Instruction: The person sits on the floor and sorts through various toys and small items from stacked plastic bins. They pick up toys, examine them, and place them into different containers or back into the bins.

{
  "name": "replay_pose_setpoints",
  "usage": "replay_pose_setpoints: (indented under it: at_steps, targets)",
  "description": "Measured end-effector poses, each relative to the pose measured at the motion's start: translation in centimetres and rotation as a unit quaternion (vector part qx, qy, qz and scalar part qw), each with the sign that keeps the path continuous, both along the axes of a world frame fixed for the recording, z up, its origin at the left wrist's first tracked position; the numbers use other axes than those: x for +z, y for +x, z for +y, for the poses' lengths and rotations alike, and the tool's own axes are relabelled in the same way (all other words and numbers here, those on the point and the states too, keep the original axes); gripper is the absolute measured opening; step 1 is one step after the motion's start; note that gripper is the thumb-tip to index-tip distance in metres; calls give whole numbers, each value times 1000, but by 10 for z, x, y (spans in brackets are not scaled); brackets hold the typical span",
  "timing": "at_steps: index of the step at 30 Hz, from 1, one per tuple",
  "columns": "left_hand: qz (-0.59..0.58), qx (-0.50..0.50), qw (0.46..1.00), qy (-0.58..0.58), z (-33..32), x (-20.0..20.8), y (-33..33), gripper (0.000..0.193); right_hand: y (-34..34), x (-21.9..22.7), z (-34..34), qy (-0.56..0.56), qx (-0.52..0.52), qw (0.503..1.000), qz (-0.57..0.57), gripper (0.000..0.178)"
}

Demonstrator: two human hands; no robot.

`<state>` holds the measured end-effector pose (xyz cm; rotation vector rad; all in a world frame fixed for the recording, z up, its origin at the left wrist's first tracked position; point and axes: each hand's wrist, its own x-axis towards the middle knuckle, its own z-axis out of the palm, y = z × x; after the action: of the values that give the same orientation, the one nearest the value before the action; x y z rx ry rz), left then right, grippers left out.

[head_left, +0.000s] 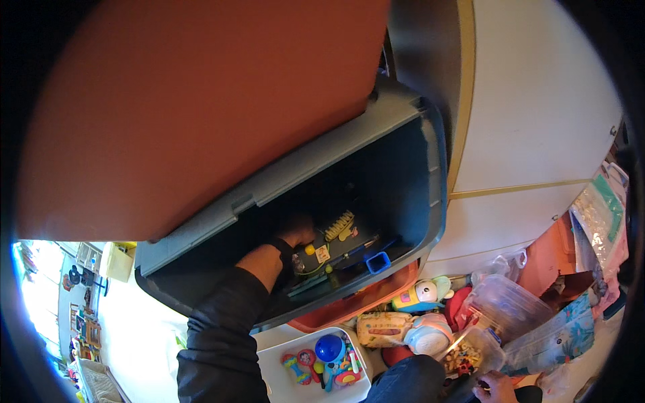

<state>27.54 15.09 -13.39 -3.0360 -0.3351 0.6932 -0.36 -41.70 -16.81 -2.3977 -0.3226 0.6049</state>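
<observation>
1. A person's left hand (299, 232) reaches deep into a dark grey bin (436, 164), its sleeved forearm crossing the near rim; a small yellow ball (310, 249) lies just beside the fingers.
2. Scattered about the bin's floor near that hand are a cream toothed piece (339, 226), a small pale card (322, 254) and, farther right, a blue square frame (378, 262).
3. The right hand (498, 387) hangs at the lower edge, near a clear container (463, 356) of small mixed pieces.
4. Reaching in well likely calls for a wrist kept clear of the rim and fingertips working from above; the ball could roll if nudged, and the thin pieces may lift more readily by an edge.
5. Deep shadow covers the left fingers: whether they are apart, together or clamped on something, one cannot tell.
6. The right fingers look bent, but their grip cannot be told either, so low and small do they appear.
7. A large red-brown panel (201, 114) fills the upper left; the bin's far corner sinks into darkness, and the forearm hides part of its near side.
</observation>
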Motion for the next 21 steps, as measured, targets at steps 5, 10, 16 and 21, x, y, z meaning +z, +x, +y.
replay_pose_setpoints:
  at_steps: [5, 10, 16, 21]
  targets:
    - [24, -1, 999, -46, 17, -21, -7, 38, 1, -2, 8, 7, 14, 999, -35, 24]
    - [-11, -7, 991, -134, 30, -27, -6, 27, 4, 10, 15, 6, 16, 1000, -14, 23]
    - [-66, 132, 960, -237, 70, -10, 0, 15, 8, 17, 20, 3, 4, 1000, 25, 24]
    - [-91, 83, 959, -256, 118, -63, 13, 14, 9, 15, 20, 6, 16, 1000, 1, 27]
